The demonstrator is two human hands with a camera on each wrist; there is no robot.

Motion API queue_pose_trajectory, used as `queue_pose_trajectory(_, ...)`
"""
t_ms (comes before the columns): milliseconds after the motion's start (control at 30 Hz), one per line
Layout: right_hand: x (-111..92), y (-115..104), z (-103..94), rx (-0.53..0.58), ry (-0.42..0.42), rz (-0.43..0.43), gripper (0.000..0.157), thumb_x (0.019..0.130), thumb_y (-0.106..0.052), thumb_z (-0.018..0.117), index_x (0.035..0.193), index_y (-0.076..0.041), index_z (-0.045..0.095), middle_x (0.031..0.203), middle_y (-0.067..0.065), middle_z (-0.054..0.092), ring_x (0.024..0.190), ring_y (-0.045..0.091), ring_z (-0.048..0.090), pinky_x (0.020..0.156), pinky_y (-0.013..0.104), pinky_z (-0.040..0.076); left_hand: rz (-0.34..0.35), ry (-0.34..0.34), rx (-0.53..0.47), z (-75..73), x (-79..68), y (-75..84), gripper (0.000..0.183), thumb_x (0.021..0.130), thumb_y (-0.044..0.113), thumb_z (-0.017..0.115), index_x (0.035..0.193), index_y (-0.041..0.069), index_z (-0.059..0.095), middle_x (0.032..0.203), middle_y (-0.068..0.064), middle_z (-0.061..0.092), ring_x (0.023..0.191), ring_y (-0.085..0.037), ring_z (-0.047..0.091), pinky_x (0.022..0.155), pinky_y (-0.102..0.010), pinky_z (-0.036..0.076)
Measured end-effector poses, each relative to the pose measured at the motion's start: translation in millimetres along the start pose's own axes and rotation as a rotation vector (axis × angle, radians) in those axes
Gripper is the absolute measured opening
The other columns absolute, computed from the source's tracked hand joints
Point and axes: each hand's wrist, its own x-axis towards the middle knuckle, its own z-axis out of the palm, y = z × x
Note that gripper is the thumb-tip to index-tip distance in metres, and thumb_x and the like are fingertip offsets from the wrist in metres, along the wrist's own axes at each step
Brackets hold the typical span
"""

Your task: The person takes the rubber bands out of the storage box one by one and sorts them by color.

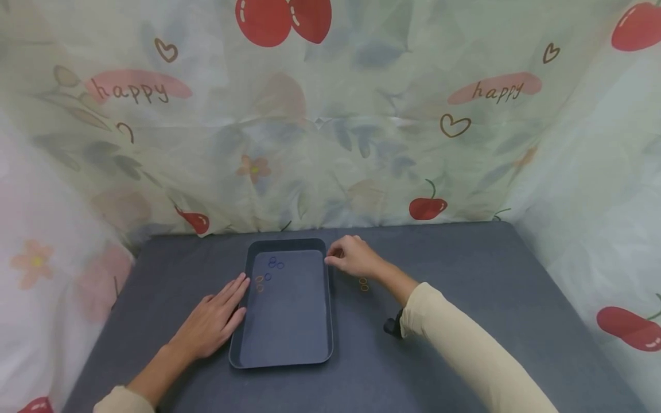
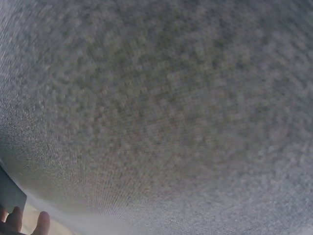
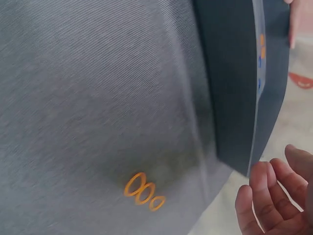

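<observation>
A dark grey rectangular tray (image 1: 286, 350) lies on the table, with several small blue rings (image 1: 280, 265) and two orange rings (image 1: 260, 288) toward its far left. My left hand (image 1: 212, 321) rests against the tray's left rim, fingers extended. At the far right rim is my right hand (image 1: 353, 256), its fingers loosely bent, with nothing seen held between them. In the right wrist view its fingertips (image 3: 258, 171) are right at the tray's corner. Three orange rings (image 3: 145, 193) lie in a row on the cloth, partly hidden by my right wrist in the head view.
Dark grey cloth (image 1: 454, 269) covers the table. A patterned curtain (image 1: 330, 172) stands along the back and both sides. A small black object (image 1: 393, 327) is at my right sleeve. The left wrist view is mostly blurred grey cloth (image 2: 161, 107).
</observation>
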Motion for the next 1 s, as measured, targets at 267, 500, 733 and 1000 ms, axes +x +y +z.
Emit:
queue_pose_trajectory(267,17,-24,12.5,-0.007,-0.006,-0.037,0.014,0.094,-0.016,0.067,0.101,-0.006,0.074,0.088,-0.002,0.070,0.074,0.007,0.063,0.067,0.025,0.050,-0.003,-0.003,-0.008,-1.6,1.0,-0.1,0.059,0.101,0.030,0.051,0.153,0.008,0.032,0.158,-0.008,0.028,0.138,-0.026,0.036,0.092,-0.054,0.041)
queue_pose_trajectory(500,31,-41,26.5,0.018,-0.021,-0.042,0.014,0.094,-0.017,0.067,0.100,-0.007,0.074,0.087,-0.002,0.070,0.073,0.007,0.062,0.066,0.024,0.049,-0.012,-0.014,-0.007,-1.2,0.2,-0.2,0.060,0.101,0.031,0.051,0.154,0.009,0.031,0.158,-0.008,0.026,0.139,-0.026,0.035,0.093,-0.055,0.040)
queue_pose_trajectory(733,42,-56,39.1,0.046,-0.055,-0.023,0.015,0.094,-0.018,0.068,0.102,-0.008,0.075,0.091,-0.001,0.071,0.077,0.007,0.063,0.069,0.024,0.050,-0.023,-0.020,-0.007,-0.2,0.2,0.4,0.060,0.101,0.032,0.051,0.154,0.009,0.031,0.158,-0.007,0.026,0.138,-0.027,0.036,0.093,-0.055,0.041)
queue_pose_trajectory(1000,54,-64,60.4,0.085,-0.064,0.006,0.014,0.092,-0.019,0.069,0.099,-0.010,0.077,0.084,-0.005,0.071,0.070,0.003,0.061,0.072,0.024,0.049,-0.015,-0.011,-0.001,0.7,0.8,-0.8,0.060,0.102,0.032,0.050,0.154,0.009,0.031,0.158,-0.007,0.026,0.138,-0.027,0.037,0.092,-0.055,0.042)
